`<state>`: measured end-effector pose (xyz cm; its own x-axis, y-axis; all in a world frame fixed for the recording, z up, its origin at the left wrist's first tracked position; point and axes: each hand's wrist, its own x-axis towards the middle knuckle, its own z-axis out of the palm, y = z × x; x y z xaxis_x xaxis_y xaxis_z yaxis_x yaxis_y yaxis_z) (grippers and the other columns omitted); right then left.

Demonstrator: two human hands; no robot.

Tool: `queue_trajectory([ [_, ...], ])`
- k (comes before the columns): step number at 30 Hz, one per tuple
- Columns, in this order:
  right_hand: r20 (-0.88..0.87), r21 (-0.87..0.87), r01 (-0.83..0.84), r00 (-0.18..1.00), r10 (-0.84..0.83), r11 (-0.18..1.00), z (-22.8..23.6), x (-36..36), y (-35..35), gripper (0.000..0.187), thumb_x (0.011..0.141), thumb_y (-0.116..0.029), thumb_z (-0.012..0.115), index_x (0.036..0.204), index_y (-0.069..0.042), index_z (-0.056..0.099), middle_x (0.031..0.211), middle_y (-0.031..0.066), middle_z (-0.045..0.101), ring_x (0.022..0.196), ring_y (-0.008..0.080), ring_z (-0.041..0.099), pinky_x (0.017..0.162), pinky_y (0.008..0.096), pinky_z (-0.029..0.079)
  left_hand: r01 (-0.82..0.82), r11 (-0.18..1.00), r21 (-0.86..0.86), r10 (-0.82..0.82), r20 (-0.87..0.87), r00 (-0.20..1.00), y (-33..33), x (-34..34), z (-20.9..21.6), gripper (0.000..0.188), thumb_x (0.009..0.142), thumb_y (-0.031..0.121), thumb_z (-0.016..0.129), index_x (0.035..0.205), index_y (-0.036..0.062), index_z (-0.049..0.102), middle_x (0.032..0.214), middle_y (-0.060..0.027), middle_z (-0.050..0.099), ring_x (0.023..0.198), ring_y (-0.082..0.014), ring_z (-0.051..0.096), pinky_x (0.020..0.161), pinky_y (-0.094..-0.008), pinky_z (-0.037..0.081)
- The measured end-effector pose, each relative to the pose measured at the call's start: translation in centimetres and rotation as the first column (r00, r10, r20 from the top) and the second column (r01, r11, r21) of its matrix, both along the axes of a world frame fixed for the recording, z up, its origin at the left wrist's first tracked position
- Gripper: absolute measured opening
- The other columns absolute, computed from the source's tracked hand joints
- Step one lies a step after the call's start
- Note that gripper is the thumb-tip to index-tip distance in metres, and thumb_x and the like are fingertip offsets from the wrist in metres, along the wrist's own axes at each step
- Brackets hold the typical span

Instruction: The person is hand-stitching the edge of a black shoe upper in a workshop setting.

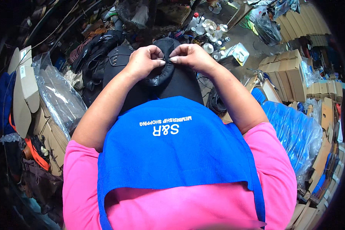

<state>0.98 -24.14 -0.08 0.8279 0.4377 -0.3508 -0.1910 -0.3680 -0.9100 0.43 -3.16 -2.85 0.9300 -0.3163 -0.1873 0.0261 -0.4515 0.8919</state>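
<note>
A black shoe, with a row of stitches along its upper, rests on my lap between my dark-clad thighs. My left hand is closed in a pinch at the shoe's middle, where a thin dark line shows at the fingertips; what exactly it grips is too small to name. From the other side my right hand pinches the shoe's stitched edge, thumb and forefinger almost meeting the left fingertips. A blue apron covers my front.
White bottles and containers stand on the floor ahead. Black shoes are heaped at the left, beside a clear plastic sheet. Stacked cardboard pieces and a plastic-wrapped blue bundle lie at the right.
</note>
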Motion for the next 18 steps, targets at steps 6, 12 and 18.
queue_trajectory([
  [6,0.09,-0.173,-0.159,0.98,0.176,0.972,0.8,1.7,-0.3,0.013,0.08,-0.013,0.071,0.082,-0.002,0.065,0.078,-0.0017,0.063,0.073,0.0062,0.056,0.07,0.022,0.045,0.111,0.957,0.268,-0.204,0.347,0.915,1.5,0.2,3.0,0.012,0.071,0.012,0.072,0.081,0.007,0.069,0.078,-0.0099,0.067,0.075,-0.0227,0.065,0.07,-0.0327,0.05],
  [12,-0.013,0.141,-0.071,0.997,0.073,0.988,-0.1,0.9,-2.6,0.016,0.081,-0.016,0.071,0.09,-0.004,0.064,0.081,-0.0023,0.061,0.078,0.0057,0.054,0.071,0.022,0.043,0.174,0.945,0.278,-0.221,0.146,0.964,2.5,-0.6,4.2,0.016,0.078,0.009,0.067,0.091,0.0025,0.063,0.074,-0.0119,0.06,0.07,-0.0201,0.058,0.067,-0.034,0.047],
  [18,0.176,-0.088,-0.081,0.98,0.096,0.993,-0.5,-0.4,-3.2,0.018,0.082,-0.018,0.071,0.091,-0.004,0.063,0.08,-0.004,0.059,0.075,0.0048,0.053,0.069,0.0214,0.044,0.194,0.932,0.305,-0.229,0.082,0.97,1.4,-0.4,3.6,0.016,0.082,0.009,0.06,0.098,0.0031,0.06,0.082,-0.0154,0.064,0.078,-0.0242,0.063,0.071,-0.0361,0.048],
])
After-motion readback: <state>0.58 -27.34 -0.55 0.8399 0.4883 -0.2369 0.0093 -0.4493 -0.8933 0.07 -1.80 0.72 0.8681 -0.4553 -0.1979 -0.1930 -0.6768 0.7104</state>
